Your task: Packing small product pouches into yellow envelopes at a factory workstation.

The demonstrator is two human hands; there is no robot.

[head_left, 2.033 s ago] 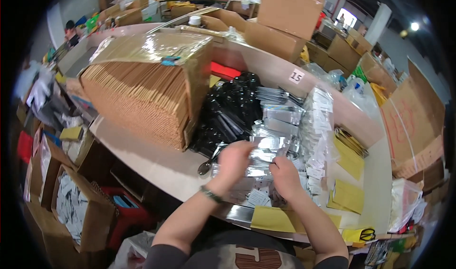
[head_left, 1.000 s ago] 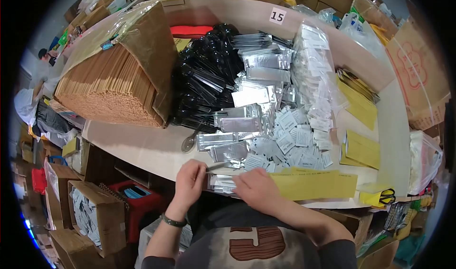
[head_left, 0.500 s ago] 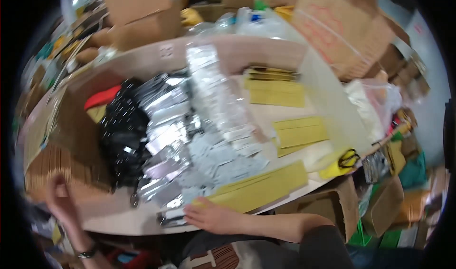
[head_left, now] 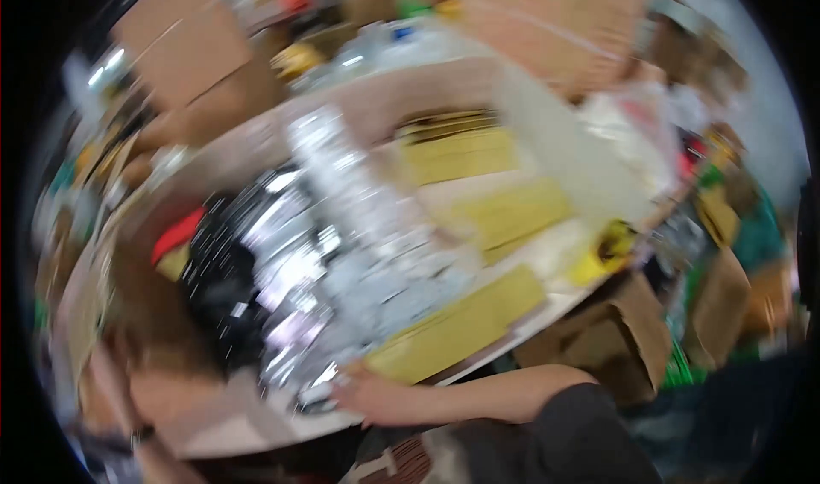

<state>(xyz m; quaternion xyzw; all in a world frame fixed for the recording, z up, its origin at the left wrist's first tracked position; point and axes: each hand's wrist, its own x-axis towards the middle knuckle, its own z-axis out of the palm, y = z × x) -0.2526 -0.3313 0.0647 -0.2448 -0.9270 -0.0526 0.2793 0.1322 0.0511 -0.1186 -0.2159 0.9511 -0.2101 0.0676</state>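
My right hand (head_left: 380, 396) lies low on the front edge of the table, fingers spread over the left end of a long yellow envelope (head_left: 461, 326) and the small dark and silver packets (head_left: 316, 394) beside it. At the far left, my left hand (head_left: 111, 360) is against the brown cardboard stack (head_left: 166, 347); motion smears its fingers, and any hold is hidden. Between the hands spread shiny silver bags (head_left: 286, 266), glossy black bags (head_left: 218, 287), pale grey bags (head_left: 376, 283) and a strip of clear plastic bags (head_left: 346, 172).
More yellow envelopes lie in a stack (head_left: 461, 155) at the back and a pile (head_left: 512, 215) nearer. A yellow roll (head_left: 598, 258) sits at the right edge. Raised walls (head_left: 418, 82) border the table. An open cardboard box (head_left: 598, 339) stands below right.
The view has tilted and blurred. My left hand has moved down and closer against the cardboard stack. My right hand stays by the small packets and the long envelope.
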